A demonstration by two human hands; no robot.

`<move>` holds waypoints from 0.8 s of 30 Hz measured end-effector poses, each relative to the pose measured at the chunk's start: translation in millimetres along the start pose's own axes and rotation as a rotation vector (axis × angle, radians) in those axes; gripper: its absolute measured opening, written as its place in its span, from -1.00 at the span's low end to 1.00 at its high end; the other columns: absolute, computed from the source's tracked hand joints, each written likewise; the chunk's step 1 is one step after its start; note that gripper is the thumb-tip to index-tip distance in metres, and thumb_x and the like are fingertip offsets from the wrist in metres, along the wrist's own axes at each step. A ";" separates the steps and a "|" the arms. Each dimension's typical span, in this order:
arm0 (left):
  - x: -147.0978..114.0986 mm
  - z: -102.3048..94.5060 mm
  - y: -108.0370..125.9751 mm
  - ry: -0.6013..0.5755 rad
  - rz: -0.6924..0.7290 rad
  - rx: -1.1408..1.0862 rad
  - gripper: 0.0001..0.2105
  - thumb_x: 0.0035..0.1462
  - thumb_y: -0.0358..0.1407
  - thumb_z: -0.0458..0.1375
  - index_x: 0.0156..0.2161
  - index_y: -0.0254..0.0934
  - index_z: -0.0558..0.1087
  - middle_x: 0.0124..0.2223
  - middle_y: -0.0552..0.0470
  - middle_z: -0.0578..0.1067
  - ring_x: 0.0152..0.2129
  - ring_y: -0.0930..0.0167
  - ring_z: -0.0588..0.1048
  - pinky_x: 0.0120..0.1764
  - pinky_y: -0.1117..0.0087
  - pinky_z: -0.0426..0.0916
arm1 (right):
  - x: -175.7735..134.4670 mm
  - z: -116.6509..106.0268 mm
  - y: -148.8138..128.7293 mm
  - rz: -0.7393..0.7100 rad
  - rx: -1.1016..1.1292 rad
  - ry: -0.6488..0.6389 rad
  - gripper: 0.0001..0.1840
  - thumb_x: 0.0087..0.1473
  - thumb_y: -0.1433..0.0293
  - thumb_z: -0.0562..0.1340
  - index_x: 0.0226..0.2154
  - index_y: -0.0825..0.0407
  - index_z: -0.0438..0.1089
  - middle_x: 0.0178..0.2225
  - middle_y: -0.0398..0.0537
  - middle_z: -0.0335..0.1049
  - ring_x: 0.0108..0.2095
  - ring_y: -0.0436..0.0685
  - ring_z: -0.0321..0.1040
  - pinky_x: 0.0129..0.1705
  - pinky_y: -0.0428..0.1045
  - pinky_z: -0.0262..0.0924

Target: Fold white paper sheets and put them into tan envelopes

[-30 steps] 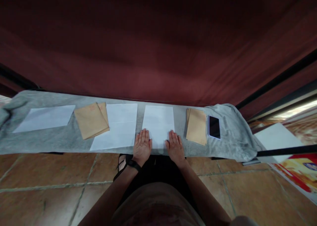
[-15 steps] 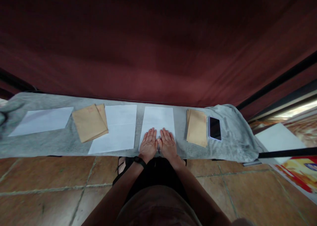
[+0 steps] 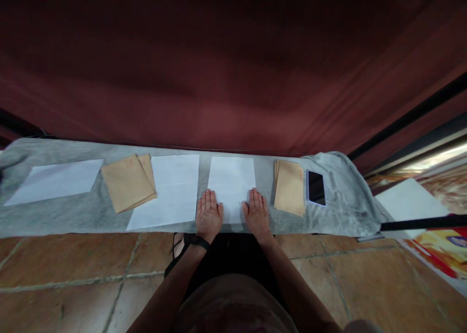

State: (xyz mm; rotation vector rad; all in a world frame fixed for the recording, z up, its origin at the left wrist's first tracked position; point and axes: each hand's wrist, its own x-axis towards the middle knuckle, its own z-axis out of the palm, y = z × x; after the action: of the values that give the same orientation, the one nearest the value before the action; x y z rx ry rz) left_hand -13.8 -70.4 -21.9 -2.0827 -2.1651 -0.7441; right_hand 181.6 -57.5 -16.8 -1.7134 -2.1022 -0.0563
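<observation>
A white sheet of paper [image 3: 232, 177] lies flat in front of me on a grey cloth. My left hand [image 3: 209, 215] rests flat, palm down, over its lower left edge, with the fingers straight and pointing away from me. On the opposite edge my right hand [image 3: 257, 216] lies flat in the same way, the thumb turned inward. Nothing is held in either hand. Left of my left hand is another white sheet [image 3: 175, 187] with a faint crease across it. Brown envelopes [image 3: 127, 183] overlap that sheet's left side.
More brown envelopes [image 3: 290, 187] are stacked to the right, beside a dark-screened phone [image 3: 316, 188]. A white sheet [image 3: 54, 180] lies at the far left of the grey cloth [image 3: 343, 197]. A dark red curtain [image 3: 226, 104] hangs behind. The floor [image 3: 91, 265] is tiled.
My hands have slid apart from the middle of the paper, the left one to its left edge and the right one to its right edge. The paper stays flat.
</observation>
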 end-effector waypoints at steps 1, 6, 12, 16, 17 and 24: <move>0.6 -0.3 0.8 -0.007 -0.009 0.006 -0.37 0.37 -0.23 -0.11 0.45 -0.45 -0.08 0.42 -0.36 0.12 0.36 0.06 0.13 0.31 -0.11 0.14 | 0.5 -0.1 -0.1 0.012 0.002 0.008 -0.38 0.43 0.26 -0.06 0.38 0.27 0.05 0.37 0.31 0.07 0.35 0.35 0.10 0.34 0.30 -0.02; 12.8 1.0 15.0 -0.119 0.101 -0.006 -0.42 0.37 -0.26 -0.14 0.42 -0.45 0.04 0.43 -0.27 0.12 0.39 0.15 0.07 0.36 -0.02 0.06 | 15.9 1.5 -11.8 0.000 0.038 -0.046 -0.43 0.43 0.29 -0.06 0.35 0.24 0.13 0.38 0.23 0.08 0.37 0.31 0.07 0.37 0.28 -0.05; 31.7 10.3 26.0 -0.254 0.219 0.025 -0.44 0.32 -0.40 -0.18 0.39 -0.44 0.13 0.43 -0.20 0.16 0.39 0.22 0.08 0.37 0.07 0.05 | 37.1 10.7 -32.3 -0.160 0.120 -0.134 -0.48 0.43 0.31 -0.07 0.32 0.14 0.21 0.37 0.08 0.11 0.38 0.19 0.06 0.40 0.19 -0.06; 32.7 11.5 18.7 -0.222 0.212 0.030 -0.44 0.34 -0.32 -0.15 0.39 -0.46 0.11 0.43 -0.23 0.13 0.39 0.22 0.08 0.37 0.07 0.04 | 36.9 13.7 -28.2 -0.152 0.089 -0.115 -0.46 0.42 0.30 -0.03 0.35 0.15 0.15 0.37 0.14 0.10 0.38 0.22 0.05 0.39 0.24 -0.06; 31.9 11.1 16.8 -0.206 0.204 0.024 -0.44 0.35 -0.29 -0.15 0.40 -0.46 0.10 0.43 -0.24 0.13 0.39 0.21 0.07 0.37 0.06 0.04 | 36.2 13.5 -25.8 -0.148 0.078 -0.115 -0.45 0.41 0.30 -0.02 0.35 0.16 0.13 0.38 0.16 0.08 0.39 0.23 0.04 0.39 0.25 -0.07; 28.6 6.3 10.8 -0.156 0.108 0.026 -0.40 0.38 -0.16 -0.15 0.38 -0.52 0.12 0.43 -0.29 0.10 0.40 0.17 0.05 0.38 0.04 -0.01 | 33.9 10.4 -10.9 -0.063 0.012 -0.107 -0.40 0.42 0.25 -0.01 0.37 0.22 0.08 0.39 0.22 0.04 0.39 0.28 0.02 0.38 0.25 -0.07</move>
State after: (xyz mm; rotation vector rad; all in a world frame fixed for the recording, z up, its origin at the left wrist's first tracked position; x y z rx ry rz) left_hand -4.3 -41.8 -14.0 -2.2945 -2.1013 -0.5576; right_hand 163.2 -25.7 -11.9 -1.6773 -2.2295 0.0301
